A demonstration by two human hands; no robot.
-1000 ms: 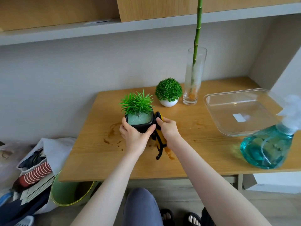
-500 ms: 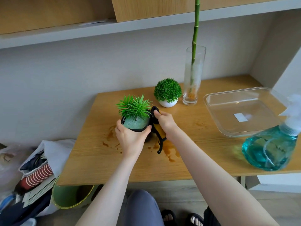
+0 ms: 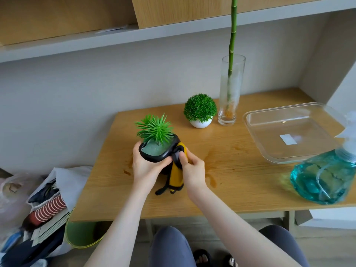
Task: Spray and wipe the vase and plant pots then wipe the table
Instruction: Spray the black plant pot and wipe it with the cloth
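Over the table [image 3: 240,176] front-left, I see left hand [image 3: 143,166] wrapped round the tilted black pot [image 3: 154,155] w/ spiky plant, right hand [image 3: 192,168] pinching yellow cloth [image 3: 176,174] vs its rim.

The left hand [image 3: 143,166] grips a black pot [image 3: 158,153] with a spiky green plant, tilted toward the camera above the counter [image 3: 231,180]. The right hand [image 3: 192,168] presses a yellow cloth [image 3: 176,175] against the pot's right side. Far right stand a round plant in a white pot [image 3: 200,123] and a glass vase [image 3: 230,91]; near right, a blue spray bottle [image 3: 323,178].
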